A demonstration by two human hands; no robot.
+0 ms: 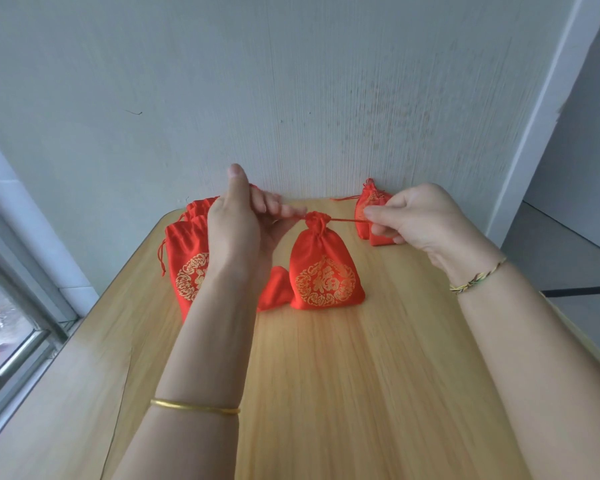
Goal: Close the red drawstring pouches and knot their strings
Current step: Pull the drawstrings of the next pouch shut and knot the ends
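A window frame (pixel 21 327) is seen at the far left edge, beside a pale wooden table (pixel 326 393) that is set against a grey-white wall (pixel 291 81). Toward the back left of the table, a stack of red pouches (pixel 182 251) with gold printing is laid flat, their mouths ungathered and thin strings hanging at the side. The stack is partly covered by the left forearm, on which a gold bangle (pixel 194 407) is worn. The left hand (pixel 243 223) is raised above the table with the thumb pointing upward; its fingers are drawn together just left of the centre pouch's neck, where one end of the drawstring is held, though the exact grip is hidden. A small red piece of fabric (pixel 274 289) is seen just behind and to the left of the centre pouch. The centre pouch (pixel 326 271) is stood upright in the middle of the table, its mouth gathered shut into a ruffle. From that neck the drawstring (pixel 347 221) is stretched taut to the right, where it is pinched between the thumb and curled fingers of the right hand (pixel 420 220). Behind that hand, near the wall, a few closed pouches (pixel 368 206) are grouped together. A braided bracelet (pixel 478 278) is worn on the right wrist.
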